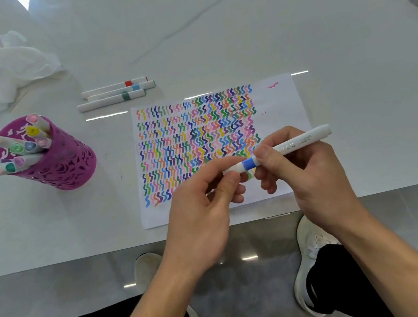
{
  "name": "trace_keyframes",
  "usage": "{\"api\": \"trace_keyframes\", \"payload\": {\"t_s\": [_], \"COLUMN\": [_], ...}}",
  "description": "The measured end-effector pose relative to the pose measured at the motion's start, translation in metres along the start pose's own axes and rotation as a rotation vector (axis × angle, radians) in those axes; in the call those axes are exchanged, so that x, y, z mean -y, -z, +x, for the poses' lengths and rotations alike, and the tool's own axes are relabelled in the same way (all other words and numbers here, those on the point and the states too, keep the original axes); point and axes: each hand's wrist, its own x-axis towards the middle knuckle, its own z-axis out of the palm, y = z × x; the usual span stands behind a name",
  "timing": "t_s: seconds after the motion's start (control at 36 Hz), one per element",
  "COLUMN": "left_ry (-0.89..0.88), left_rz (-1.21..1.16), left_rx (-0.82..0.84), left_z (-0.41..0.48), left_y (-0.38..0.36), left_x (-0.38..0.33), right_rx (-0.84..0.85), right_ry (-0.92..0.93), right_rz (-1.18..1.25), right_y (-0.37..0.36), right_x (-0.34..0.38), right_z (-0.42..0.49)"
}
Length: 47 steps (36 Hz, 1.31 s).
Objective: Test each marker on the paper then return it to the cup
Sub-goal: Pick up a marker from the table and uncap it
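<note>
A white marker [299, 141] with a blue band is held level in the air over the lower right part of the paper [277, 107], near the front edge of the table [208, 32]. Its barrel is clasped by the right grip [308, 174], with thumb and fingers curled round it just right of the band. The capped end is pinched between the thumb and forefinger of the left grip [200, 210]. No tip is visible, so the cap appears to be seated. The step in hand is judged to be work on the cap; whether it is about to be pulled off for a test or has been pressed home after one cannot be told. If the marker is untested, a straight pull along the barrel is called for, followed by a short squiggle in the little bare space left at the lower rows or the right margin, since most of the sheet is filled with coloured marks. If it is tested, it is to be carried well to the left and dropped into the purple cup [63, 164], where many markers [17, 153] lean already. Three more markers [115, 93] lie side by side on the table beyond the paper, apart from the cup.
</note>
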Motion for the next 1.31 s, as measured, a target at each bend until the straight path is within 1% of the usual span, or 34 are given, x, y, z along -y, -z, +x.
{"api": "trace_keyframes", "payload": {"t_s": [0.22, 0.36, 0.47, 0.56, 0.67, 0.78, 0.83, 0.92, 1.0, 1.08, 1.25, 1.31], "left_ry": [-0.018, -0.021, -0.103, -0.167, -0.195, -0.207, -0.246, -0.283, -0.292, -0.341, -0.526, -0.572], "left_rz": [-0.022, 0.017, 0.168, 0.227, 0.253, 0.236, 0.186, 0.121, 0.115, 0.169, 0.364, 0.388], "left_rx": [-0.052, -0.071, -0.138, -0.173, -0.166, -0.183, -0.239, -0.373, -0.495, -0.612, -0.827, -0.892], "left_z": [-0.001, -0.002, -0.002, -0.003, -0.001, 0.003, 0.005, 0.008, 0.011, 0.014, 0.014, 0.016], "left_y": [0.007, 0.005, 0.004, 0.004, 0.008, 0.016, 0.021, 0.034, 0.052, 0.068, 0.097, 0.107], "left_x": [-0.002, 0.001, 0.005, 0.004, -0.004, -0.012, -0.015, -0.02, -0.024, -0.031, -0.041, -0.042], "right_rx": [0.039, 0.047, 0.049, 0.055, 0.086, 0.131, 0.112, 0.056, 0.011, -0.019, -0.047, -0.047], "right_ry": [-0.059, -0.089, -0.107, -0.11, -0.128, -0.125, -0.108, -0.098, -0.085, -0.072, -0.064, -0.061], "right_rz": [0.083, 0.156, 0.211, 0.244, 0.266, 0.21, 0.162, 0.122, 0.085, 0.07, 0.01, -0.005], "right_y": [-0.007, -0.009, -0.013, -0.015, -0.015, -0.015, -0.017, -0.019, -0.018, -0.016, -0.016, -0.016], "right_x": [0.0, -0.006, -0.01, -0.01, -0.007, -0.002, -0.002, -0.004, -0.006, -0.007, -0.012, -0.013], "right_z": [0.0, 0.0, -0.001, -0.001, 0.001, 0.005, 0.006, 0.008, 0.009, 0.01, 0.01, 0.01]}}
